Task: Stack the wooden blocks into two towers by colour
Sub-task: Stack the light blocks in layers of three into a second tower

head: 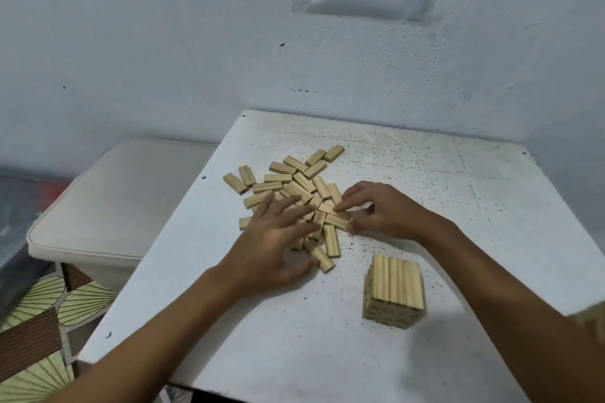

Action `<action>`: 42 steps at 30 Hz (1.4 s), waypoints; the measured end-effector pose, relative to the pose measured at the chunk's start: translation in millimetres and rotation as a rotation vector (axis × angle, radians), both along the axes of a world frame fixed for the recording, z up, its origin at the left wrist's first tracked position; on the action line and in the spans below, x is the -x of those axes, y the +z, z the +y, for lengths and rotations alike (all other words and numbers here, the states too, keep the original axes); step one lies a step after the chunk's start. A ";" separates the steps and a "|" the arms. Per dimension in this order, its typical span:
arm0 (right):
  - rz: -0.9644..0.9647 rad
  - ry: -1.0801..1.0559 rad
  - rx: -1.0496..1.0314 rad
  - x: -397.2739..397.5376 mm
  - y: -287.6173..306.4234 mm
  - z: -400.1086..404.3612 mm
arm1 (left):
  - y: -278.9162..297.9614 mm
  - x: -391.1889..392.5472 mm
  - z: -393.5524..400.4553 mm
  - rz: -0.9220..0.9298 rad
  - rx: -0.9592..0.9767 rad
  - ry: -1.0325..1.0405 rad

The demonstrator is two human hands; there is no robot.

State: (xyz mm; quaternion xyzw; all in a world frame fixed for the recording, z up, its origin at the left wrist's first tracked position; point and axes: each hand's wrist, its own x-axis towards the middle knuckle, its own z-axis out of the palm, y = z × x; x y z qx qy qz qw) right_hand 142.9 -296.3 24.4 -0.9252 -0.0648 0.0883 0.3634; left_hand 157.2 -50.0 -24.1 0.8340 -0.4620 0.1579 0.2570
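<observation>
Loose wooden blocks (mid-table) are covered by the spread left hand; one block is pinched by the right hand; a stacked tower is set near right.

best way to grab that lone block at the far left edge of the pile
Pinch the lone block across its two long sides, coming straight down from above. It lies flat on the table, with open space on its left long side and a narrow gap to the neighbouring block.
</observation>
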 end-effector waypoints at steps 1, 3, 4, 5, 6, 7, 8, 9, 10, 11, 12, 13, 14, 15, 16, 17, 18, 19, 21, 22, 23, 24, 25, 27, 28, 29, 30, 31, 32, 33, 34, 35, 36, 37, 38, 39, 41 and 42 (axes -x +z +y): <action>-0.004 0.013 0.030 2.5 -1.3 1.1 | -2.4 5.2 -5.1 -0.017 -0.032 -0.006; -0.020 0.018 0.084 6.5 -3.5 3.0 | -6.2 12.0 -11.4 -0.026 -0.084 -0.001; -0.028 0.012 0.098 8.4 -3.6 3.8 | -7.9 13.4 -12.3 -0.018 -0.096 0.009; -0.032 0.001 0.106 10.8 -3.2 4.0 | -8.4 15.1 -12.4 -0.006 -0.100 0.018; -0.036 -0.009 0.109 12.9 -3.2 4.2 | -8.3 16.7 -11.7 0.006 -0.097 0.021; -0.041 -0.016 0.114 14.1 -3.1 4.7 | -7.4 18.3 -10.6 0.011 -0.091 0.021; -0.048 -0.019 0.120 15.6 -2.7 4.9 | -5.9 20.4 -9.5 0.006 -0.083 0.018; -0.060 -0.021 0.119 16.2 -1.9 5.3 | -4.2 21.9 -8.5 -0.006 -0.077 0.013; -0.082 -0.032 0.107 17.3 -0.5 5.9 | -2.2 23.9 -7.4 -0.018 -0.074 0.009; -0.108 -0.054 0.082 17.9 1.7 6.3 | -1.0 25.7 -6.7 -0.030 -0.070 0.005; -0.141 -0.080 0.055 18.4 5.0 7.0 | -0.7 27.3 -5.8 -0.040 -0.062 0.001; -0.175 -0.096 0.034 19.6 9.9 8.8 | -0.7 29.8 -4.6 -0.050 -0.051 -0.002; -0.201 -0.096 0.020 20.9 16.4 11.6 | -0.8 31.6 -3.3 -0.061 -0.041 -0.005; -0.210 -0.081 0.009 23.0 23.5 15.6 | -0.6 34.1 -2.1 -0.071 -0.033 -0.010; -0.205 -0.053 0.005 24.9 30.4 20.3 | -0.5 36.2 -1.2 -0.082 -0.025 -0.014; -0.187 -0.021 0.010 26.4 36.6 25.3 | -0.2 38.3 -0.4 -0.087 -0.015 -0.018; -0.164 0.014 0.033 28.6 41.5 30.1 | 0.5 41.1 0.5 -0.085 -0.001 -0.023; -0.139 0.047 0.075 29.1 44.4 34.2 | 1.1 43.8 1.5 -0.075 0.012 -0.027; -0.097 0.092 0.204 27.1 44.8 38.5 | 1.8 49.6 5.5 -0.043 0.024 -0.024; -0.072 0.098 0.260 23.6 42.9 38.3 | 1.9 51.8 8.1 -0.021 0.023 -0.020; -0.042 0.095 0.298 20.0 40.0 36.9 | 2.2 54.4 11.1 0.001 0.020 -0.017; -0.010 0.090 0.320 15.8 37.1 34.6 | 2.3 55.8 14.1 0.018 0.016 -0.014; 0.020 0.087 0.334 12.0 34.7 32.7 | 3.1 57.2 17.2 0.030 0.011 -0.009; 0.060 0.089 0.373 5.7 31.3 31.1 | 4.2 58.7 22.2 0.042 0.004 -0.001; 0.062 0.096 0.399 4.2 30.2 32.1 | 5.1 59.3 24.5 0.048 0.004 0.002; 0.053 0.105 0.429 2.7 29.0 34.0 | 5.2 59.9 26.4 0.056 0.007 0.005; 0.031 0.121 0.465 1.4 28.2 37.2 | 5.2 60.2 28.3 0.062 0.015 0.012; 0.008 0.143 0.494 0.0 27.5 40.6 | 5.2 60.6 29.4 0.067 0.024 0.018; -0.010 0.167 0.513 -0.9 26.7 44.1 | 5.4 60.5 29.9 0.067 0.031 0.023; -0.023 0.192 0.522 -1.4 25.9 47.5 | 5.7 60.6 29.8 0.064 0.037 0.028; -0.032 0.213 0.525 -1.0 25.4 50.0 | 5.8 60.2 29.1 0.061 0.045 0.032; -0.035 0.225 0.517 -0.3 24.8 51.4 | 6.5 60.1 27.8 0.059 0.052 0.035; -0.036 0.226 0.488 1.2 24.6 51.6 | 7.2 60.1 26.0 0.055 0.058 0.038; -0.033 0.210 0.434 2.4 24.2 49.9 | 9.0 60.6 23.1 0.048 0.060 0.036; -0.035 0.182 0.363 3.7 24.1 46.6 | 10.6 60.8 19.6 0.038 0.057 0.028; -0.043 0.140 0.292 4.7 23.8 41.5 | 12.3 60.9 15.8 0.023 0.044 0.012; -0.079 0.047 0.196 7.4 22.0 28.2 | 12.1 58.0 8.3 -0.015 -0.020 -0.037; -0.091 0.007 0.170 9.4 20.5 21.1 | 10.5 55.5 5.6 -0.019 -0.061 -0.057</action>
